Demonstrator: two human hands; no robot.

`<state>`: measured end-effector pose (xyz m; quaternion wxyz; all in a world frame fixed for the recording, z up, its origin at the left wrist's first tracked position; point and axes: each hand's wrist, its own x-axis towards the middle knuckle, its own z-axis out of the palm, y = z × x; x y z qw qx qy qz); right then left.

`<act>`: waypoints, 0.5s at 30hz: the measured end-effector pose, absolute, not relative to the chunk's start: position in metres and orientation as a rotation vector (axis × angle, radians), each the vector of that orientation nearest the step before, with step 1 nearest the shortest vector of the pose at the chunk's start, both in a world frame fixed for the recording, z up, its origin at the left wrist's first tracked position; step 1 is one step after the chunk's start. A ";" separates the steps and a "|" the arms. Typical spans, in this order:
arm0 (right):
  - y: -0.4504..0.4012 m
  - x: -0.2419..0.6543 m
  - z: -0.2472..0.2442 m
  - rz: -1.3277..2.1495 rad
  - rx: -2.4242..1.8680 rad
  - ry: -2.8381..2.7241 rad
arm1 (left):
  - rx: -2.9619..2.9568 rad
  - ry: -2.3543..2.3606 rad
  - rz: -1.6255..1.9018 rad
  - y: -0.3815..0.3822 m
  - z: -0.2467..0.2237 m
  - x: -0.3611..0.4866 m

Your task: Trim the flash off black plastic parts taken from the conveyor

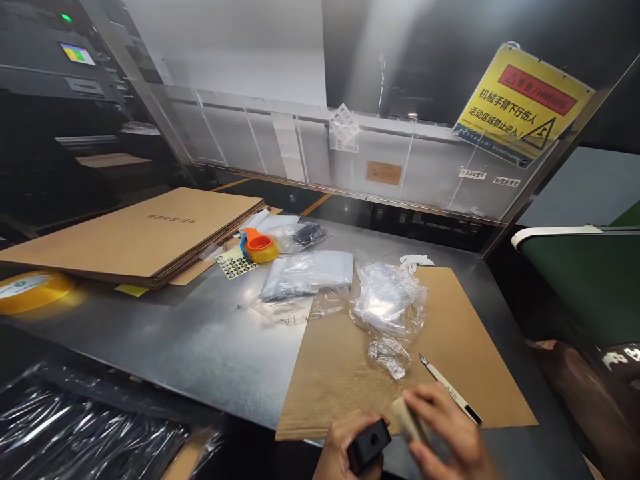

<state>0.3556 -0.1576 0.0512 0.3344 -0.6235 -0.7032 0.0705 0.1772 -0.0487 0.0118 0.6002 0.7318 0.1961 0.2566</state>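
At the near edge of the cardboard sheet (345,380), my left hand (337,440) is closed around a small black block (370,443) with a round hole in its face. Just to its right, my right hand (445,427) grips a beige flat piece (409,420) between thumb and fingers; motion blurs it, so its exact kind is unclear. The piece is close beside the black block, and I cannot tell whether they touch. A craft knife (450,389) with a pale handle lies on the cardboard beyond my right hand. Crumpled clear plastic (389,357) lies ahead of both hands.
Bagged items (307,273) and a plastic bag (387,300) lie mid-table, with a white glove (416,262) behind. Left are stacked cardboard (150,230), a tape dispenser (260,245), a sticker sheet (237,263) and a tape roll (33,291). A yellow warning sign (525,103) hangs right.
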 end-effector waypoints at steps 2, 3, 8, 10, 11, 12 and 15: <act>-0.151 0.327 0.062 0.156 -1.441 -1.935 | 1.844 0.442 0.601 -0.047 0.016 0.176; -0.148 0.319 0.064 0.133 -1.407 -1.961 | 1.894 0.443 0.610 -0.046 0.017 0.174; -0.145 0.313 0.055 0.124 -1.423 -1.976 | 1.929 0.444 0.523 -0.046 0.014 0.164; -0.146 0.311 0.052 0.179 -1.446 -1.923 | 1.886 0.458 0.518 -0.048 0.012 0.164; -0.146 0.310 0.052 0.205 -1.448 -1.902 | 1.876 0.465 0.531 -0.049 0.012 0.164; -0.146 0.309 0.053 0.224 -1.455 -1.891 | 1.860 0.466 0.539 -0.050 0.012 0.164; -0.142 0.308 0.056 0.319 -1.450 -1.825 | 1.630 0.396 0.485 -0.053 0.014 0.164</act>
